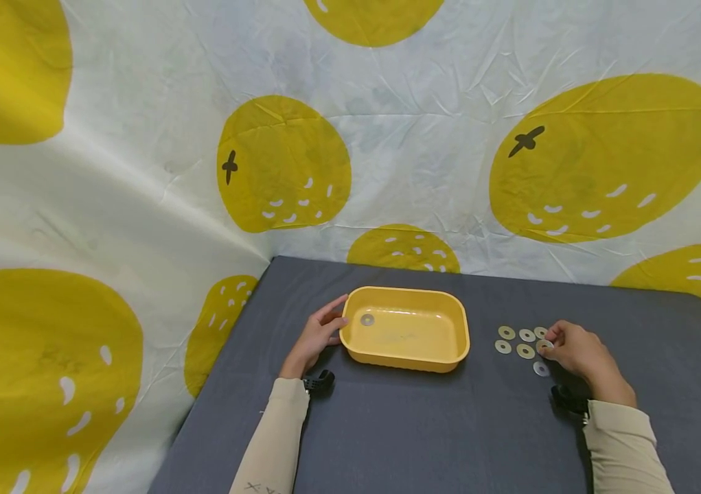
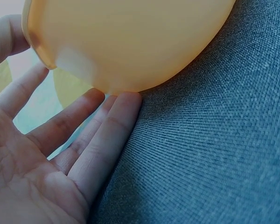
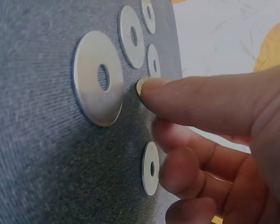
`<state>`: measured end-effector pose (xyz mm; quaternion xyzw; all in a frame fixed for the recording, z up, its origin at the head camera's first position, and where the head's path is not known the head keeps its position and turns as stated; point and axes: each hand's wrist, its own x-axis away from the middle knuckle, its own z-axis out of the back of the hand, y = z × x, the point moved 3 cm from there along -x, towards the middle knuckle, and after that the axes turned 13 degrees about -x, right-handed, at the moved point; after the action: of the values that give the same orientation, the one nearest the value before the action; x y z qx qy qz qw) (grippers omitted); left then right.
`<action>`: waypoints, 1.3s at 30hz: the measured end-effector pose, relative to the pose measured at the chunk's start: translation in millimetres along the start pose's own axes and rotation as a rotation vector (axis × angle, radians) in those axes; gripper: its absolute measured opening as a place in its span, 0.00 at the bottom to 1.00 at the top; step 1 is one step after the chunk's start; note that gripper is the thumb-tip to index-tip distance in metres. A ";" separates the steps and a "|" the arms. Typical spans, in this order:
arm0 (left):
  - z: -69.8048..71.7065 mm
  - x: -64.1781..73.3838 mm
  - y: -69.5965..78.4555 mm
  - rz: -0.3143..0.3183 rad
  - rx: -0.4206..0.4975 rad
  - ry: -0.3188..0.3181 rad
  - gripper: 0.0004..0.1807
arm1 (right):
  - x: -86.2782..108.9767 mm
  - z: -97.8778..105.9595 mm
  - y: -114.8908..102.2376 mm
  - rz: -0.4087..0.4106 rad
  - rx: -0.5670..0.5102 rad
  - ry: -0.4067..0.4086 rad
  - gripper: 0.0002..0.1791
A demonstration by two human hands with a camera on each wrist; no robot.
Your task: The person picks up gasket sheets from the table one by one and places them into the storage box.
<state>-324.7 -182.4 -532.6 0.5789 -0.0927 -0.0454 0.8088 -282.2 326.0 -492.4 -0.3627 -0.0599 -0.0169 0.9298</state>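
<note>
A yellow rectangular tray (image 1: 406, 358) stands upright on the table. My left hand (image 1: 316, 336) is at its left end, thumb at the rim and fairly straight fingers touching the outer wall (image 2: 130, 51). One flat metal washer (image 1: 367, 320) lies inside the tray, toward its left end. To the right, my right hand (image 1: 585, 357) pinches a washer (image 3: 140, 87) between thumb and index finger, low at the tabletop; the thumb covers most of it in the right wrist view. Several loose washers (image 1: 526, 351) lie around these fingertips, some silvery, some more yellowish.
Dark grey cloth covers the table (image 1: 412, 432). Behind it and along its left side hangs a white curtain (image 1: 412, 165) with big yellow fruit prints. A stretch of bare cloth separates the tray from the washers. Each wrist wears a black band.
</note>
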 end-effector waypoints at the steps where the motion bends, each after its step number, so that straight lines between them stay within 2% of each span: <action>1: 0.1 0.1 0.0 0.000 0.001 -0.001 0.28 | 0.0 -0.1 -0.6 0.007 -0.001 -0.003 0.18; 8: 0.8 0.3 2.1 -0.006 -0.007 0.003 0.28 | 0.7 1.1 -4.2 0.077 -0.035 0.001 0.17; 17: 0.6 0.6 3.4 -0.002 -0.008 -0.003 0.28 | 6.1 4.6 -10.9 0.065 -0.103 0.049 0.19; 25: 0.6 0.4 1.5 -0.010 -0.002 -0.002 0.28 | 7.4 5.5 -28.5 0.108 -0.216 0.121 0.21; 33: 1.1 -0.2 -0.2 -0.004 0.003 -0.004 0.28 | 9.9 4.8 -45.6 0.185 -0.271 0.187 0.21; 39: 0.1 -0.3 -1.2 -0.002 -0.008 0.000 0.28 | 12.3 2.1 -60.8 0.201 -0.325 0.187 0.23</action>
<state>-324.9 -182.9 -533.8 0.5759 -0.0921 -0.0466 0.8110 -274.7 282.8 -448.4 -0.5090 0.0665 0.0329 0.8576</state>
